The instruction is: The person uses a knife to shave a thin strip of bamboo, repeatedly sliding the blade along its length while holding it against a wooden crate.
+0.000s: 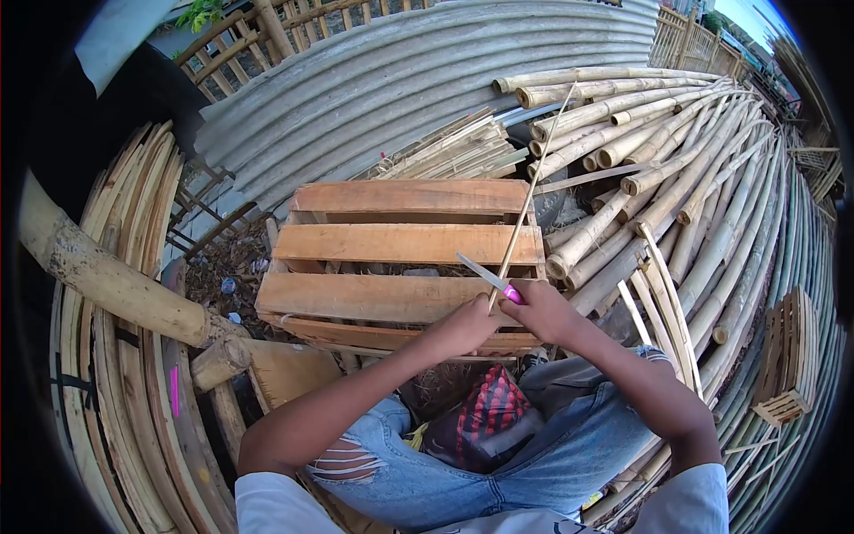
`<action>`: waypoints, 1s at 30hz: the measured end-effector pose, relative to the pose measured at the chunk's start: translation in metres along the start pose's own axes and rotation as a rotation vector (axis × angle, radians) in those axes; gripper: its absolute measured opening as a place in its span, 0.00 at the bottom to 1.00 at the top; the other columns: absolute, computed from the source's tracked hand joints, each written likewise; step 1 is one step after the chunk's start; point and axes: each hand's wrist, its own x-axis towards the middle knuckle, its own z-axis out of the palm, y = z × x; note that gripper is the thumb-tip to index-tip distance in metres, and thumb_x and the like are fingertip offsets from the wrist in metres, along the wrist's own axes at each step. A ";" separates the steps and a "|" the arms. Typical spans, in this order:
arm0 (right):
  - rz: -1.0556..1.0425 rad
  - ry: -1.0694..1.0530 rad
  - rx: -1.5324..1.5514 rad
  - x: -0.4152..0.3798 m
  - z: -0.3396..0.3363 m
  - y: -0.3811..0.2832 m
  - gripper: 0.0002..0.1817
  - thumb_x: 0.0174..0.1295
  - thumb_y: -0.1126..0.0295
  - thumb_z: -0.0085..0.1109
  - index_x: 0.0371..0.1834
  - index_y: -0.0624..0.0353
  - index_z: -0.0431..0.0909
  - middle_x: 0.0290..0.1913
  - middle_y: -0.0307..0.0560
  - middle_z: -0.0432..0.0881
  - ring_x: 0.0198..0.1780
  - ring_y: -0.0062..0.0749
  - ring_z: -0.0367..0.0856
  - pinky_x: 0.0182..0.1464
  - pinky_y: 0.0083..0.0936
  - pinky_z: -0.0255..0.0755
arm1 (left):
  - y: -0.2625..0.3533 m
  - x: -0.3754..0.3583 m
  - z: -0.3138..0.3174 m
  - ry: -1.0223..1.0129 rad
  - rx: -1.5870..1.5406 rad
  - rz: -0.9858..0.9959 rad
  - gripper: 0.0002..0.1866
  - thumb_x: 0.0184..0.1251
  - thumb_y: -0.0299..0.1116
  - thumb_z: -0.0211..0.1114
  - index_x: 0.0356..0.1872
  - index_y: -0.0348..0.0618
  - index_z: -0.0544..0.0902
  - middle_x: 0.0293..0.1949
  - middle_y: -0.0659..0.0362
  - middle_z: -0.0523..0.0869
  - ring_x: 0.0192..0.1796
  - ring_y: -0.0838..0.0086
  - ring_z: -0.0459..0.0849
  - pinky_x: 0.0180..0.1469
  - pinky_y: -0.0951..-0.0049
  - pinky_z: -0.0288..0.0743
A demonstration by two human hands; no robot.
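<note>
My right hand [541,311] is closed round the pink handle of a knife [480,269], whose blade points up and to the left. Right beside it, my left hand [471,326] grips the lower end of a long thin bamboo strip [540,169]. The strip slants up and away to the right, and the blade crosses it near my hands. Both hands are over the near edge of a slatted wooden crate [400,242]. A red and black cloth [492,411] lies between my knees.
Cut bamboo poles [658,142] are heaped at the right, with a small slatted crate [786,356] on them. Split strips [454,151] lie behind the big crate. A thick bamboo pole [133,285] crosses at the left. Corrugated sheeting [400,84] stands at the back.
</note>
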 end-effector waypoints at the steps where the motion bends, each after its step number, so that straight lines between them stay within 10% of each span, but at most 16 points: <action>1: -0.014 0.037 0.038 -0.002 -0.002 -0.002 0.17 0.59 0.62 0.49 0.28 0.70 0.71 0.23 0.67 0.74 0.32 0.61 0.75 0.36 0.46 0.67 | -0.003 0.003 0.000 -0.093 -0.202 -0.030 0.10 0.67 0.36 0.47 0.35 0.40 0.63 0.22 0.62 0.69 0.22 0.78 0.71 0.27 0.72 0.72; 8: 0.110 -0.027 0.079 -0.003 -0.017 -0.003 0.25 0.69 0.55 0.38 0.31 0.71 0.71 0.28 0.67 0.75 0.36 0.61 0.73 0.39 0.42 0.66 | -0.003 0.001 0.000 -0.242 -0.851 -0.107 0.09 0.69 0.37 0.45 0.34 0.44 0.61 0.25 0.64 0.66 0.21 0.81 0.66 0.28 0.73 0.72; 14: -0.172 0.123 0.080 -0.007 0.002 -0.001 0.25 0.69 0.56 0.36 0.30 0.69 0.73 0.26 0.66 0.75 0.35 0.61 0.74 0.39 0.44 0.66 | -0.006 0.004 0.007 -0.129 -0.403 -0.031 0.12 0.70 0.39 0.44 0.35 0.39 0.63 0.25 0.61 0.67 0.22 0.77 0.69 0.30 0.71 0.73; 19: -0.034 0.081 -0.232 0.001 0.001 -0.006 0.25 0.69 0.54 0.36 0.27 0.63 0.75 0.22 0.60 0.78 0.30 0.57 0.77 0.34 0.46 0.69 | -0.002 -0.006 0.006 0.188 0.232 0.137 0.16 0.67 0.35 0.42 0.35 0.25 0.64 0.29 0.33 0.77 0.35 0.46 0.80 0.38 0.56 0.72; 30: 0.131 0.296 -0.268 0.021 -0.026 0.044 0.27 0.69 0.53 0.35 0.25 0.66 0.74 0.22 0.65 0.76 0.31 0.59 0.76 0.35 0.47 0.69 | 0.013 -0.017 0.029 0.066 0.188 0.124 0.18 0.68 0.35 0.42 0.37 0.22 0.65 0.32 0.29 0.76 0.41 0.38 0.77 0.44 0.51 0.69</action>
